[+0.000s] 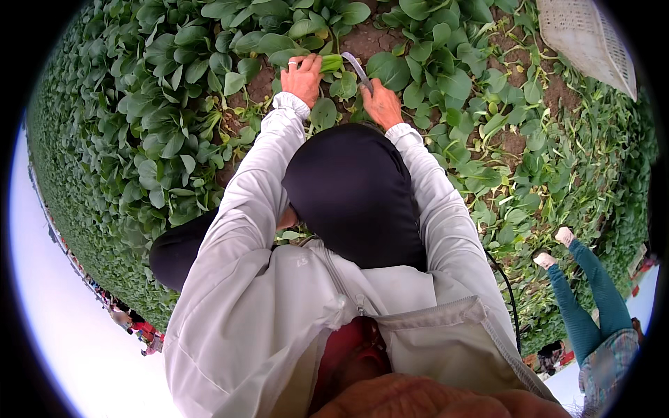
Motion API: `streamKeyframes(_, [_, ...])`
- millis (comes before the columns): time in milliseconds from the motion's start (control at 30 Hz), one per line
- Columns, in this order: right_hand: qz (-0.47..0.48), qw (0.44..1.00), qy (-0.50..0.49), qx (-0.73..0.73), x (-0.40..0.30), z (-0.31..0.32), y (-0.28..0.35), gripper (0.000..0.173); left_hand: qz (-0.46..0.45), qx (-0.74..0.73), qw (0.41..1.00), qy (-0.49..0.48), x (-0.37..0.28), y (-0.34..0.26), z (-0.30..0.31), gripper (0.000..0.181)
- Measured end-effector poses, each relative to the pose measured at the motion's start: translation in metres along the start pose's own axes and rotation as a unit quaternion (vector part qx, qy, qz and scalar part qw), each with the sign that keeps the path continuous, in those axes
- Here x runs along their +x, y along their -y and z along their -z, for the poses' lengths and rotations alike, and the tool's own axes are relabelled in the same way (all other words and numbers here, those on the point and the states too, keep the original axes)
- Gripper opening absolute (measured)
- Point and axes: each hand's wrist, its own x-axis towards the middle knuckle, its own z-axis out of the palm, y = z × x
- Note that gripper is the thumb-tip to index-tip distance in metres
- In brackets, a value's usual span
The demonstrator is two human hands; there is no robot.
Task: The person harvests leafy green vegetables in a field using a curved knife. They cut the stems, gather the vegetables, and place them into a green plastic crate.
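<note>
My left hand (302,81), with a ring on one finger, grips a leafy green plant (331,63), probably bok choy, by its pale green stalks. The leaves extend leftward past the fingers, and the stalk base points right. In my right hand (384,104) is a small sickle (355,65), held by a handle mostly hidden in the fist. Its curved grey blade reaches up and left, the tip close to the stalk base; whether they touch I cannot tell. Below the hands is my knee (353,183) in dark trousers.
Dense leafy greens (167,99) cover the left side. Cracked soil (368,39) shows ahead, while cut leaves and stalks (522,204) litter the right. A white perforated plastic crate (585,44) stands at upper right. Another person (596,313) is at lower right, near a black cord (515,308).
</note>
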Motion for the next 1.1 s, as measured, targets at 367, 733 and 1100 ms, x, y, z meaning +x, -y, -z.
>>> streamKeyframes(367, [0.050,0.996,0.025,-0.072,0.025,-0.031,0.007,0.030,-0.007,-0.114,0.992,-0.059,0.000,0.010,-0.012,0.048])
streamKeyframes(733, [0.044,0.987,-0.098,0.117,-0.027,0.035,0.029,0.037,0.271,-0.517,0.812,-0.023,-0.039,0.034,0.043,0.047])
streamKeyframes(1100, [0.165,0.883,0.036,0.438,-0.007,0.156,0.179,0.051,0.054,-0.707,0.703,0.057,-0.013,0.006,0.187,0.057])
